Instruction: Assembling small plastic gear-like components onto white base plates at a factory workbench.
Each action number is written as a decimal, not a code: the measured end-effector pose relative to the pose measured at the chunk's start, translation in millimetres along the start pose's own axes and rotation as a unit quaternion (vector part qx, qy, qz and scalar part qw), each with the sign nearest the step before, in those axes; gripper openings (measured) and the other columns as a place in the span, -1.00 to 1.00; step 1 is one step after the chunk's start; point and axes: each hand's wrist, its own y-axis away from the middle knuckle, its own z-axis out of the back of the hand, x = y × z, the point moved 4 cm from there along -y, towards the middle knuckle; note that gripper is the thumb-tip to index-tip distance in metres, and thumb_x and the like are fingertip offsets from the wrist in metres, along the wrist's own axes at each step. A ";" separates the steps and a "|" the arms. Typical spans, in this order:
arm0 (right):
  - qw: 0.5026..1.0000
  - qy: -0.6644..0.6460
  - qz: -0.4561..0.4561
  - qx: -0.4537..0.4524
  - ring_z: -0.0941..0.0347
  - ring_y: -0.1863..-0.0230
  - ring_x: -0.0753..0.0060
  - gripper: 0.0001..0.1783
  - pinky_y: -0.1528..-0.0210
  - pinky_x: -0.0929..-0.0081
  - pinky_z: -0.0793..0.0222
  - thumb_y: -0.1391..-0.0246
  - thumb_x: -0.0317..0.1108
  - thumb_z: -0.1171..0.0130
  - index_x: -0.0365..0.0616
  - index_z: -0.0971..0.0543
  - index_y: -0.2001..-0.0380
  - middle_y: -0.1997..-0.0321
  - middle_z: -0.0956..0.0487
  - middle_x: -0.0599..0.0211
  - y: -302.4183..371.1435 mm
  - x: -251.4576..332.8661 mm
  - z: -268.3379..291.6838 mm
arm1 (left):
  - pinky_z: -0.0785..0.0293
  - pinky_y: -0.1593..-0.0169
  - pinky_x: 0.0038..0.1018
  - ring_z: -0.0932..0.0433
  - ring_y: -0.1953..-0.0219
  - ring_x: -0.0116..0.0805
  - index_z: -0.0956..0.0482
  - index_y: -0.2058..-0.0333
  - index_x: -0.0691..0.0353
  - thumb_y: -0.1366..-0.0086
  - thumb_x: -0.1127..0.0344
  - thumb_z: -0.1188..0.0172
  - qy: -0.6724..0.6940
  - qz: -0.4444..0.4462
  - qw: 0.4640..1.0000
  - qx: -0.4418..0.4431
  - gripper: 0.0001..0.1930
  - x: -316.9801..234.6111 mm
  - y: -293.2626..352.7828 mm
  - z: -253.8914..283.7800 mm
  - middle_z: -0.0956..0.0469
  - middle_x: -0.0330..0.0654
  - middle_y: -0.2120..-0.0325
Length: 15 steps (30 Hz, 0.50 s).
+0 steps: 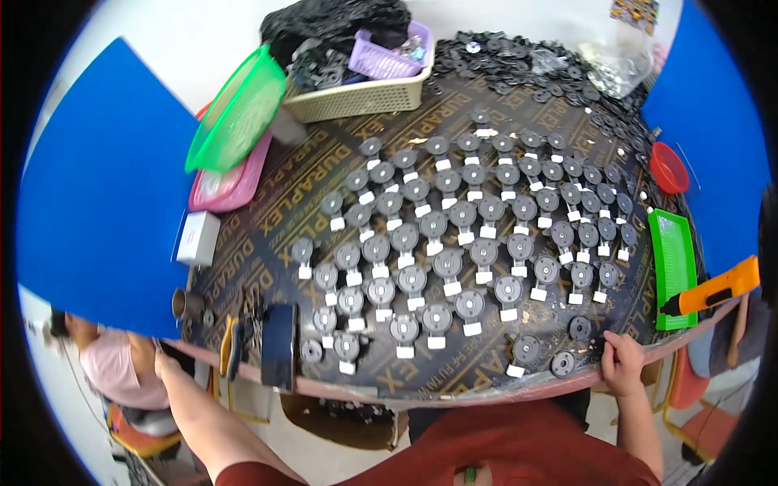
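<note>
My right hand (622, 363) rests at the table's near right edge, its fingers curled in. Whether something small is between the fingertips cannot be made out. Close to it lie a bare black disc (579, 327) and another round black part (562, 364) with a pale centre. My left hand (164, 361) is out at the far left, by the lower end of the blue divider; its fingers are too small and partly hidden. Several rows of round black discs with white tabs (447, 264) cover the middle of the table (267, 219).
An orange pen-shaped tool (717, 287) lies across a green tray (673, 263) at right, below a red bowl (668, 168). Pliers (229, 347) and a black flat slab (279, 348) lie front left. Behind stand a beige basket (356, 103), a green basket (235, 113) and heaped black discs (519, 69).
</note>
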 end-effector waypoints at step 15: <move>0.999 0.028 -0.027 0.022 -0.40 0.60 0.14 -0.81 0.56 0.30 -0.29 0.13 -0.60 -0.18 -0.22 -0.58 0.35 0.59 -0.43 0.19 -16.7 11.1 -0.8 | -0.38 0.17 -0.30 -0.42 0.21 -0.23 -0.48 0.17 0.05 -0.33 0.06 -0.16 -0.157 -0.213 0.962 0.066 -0.76 38.3 -24.8 -118.6 -0.48 -0.22 0.25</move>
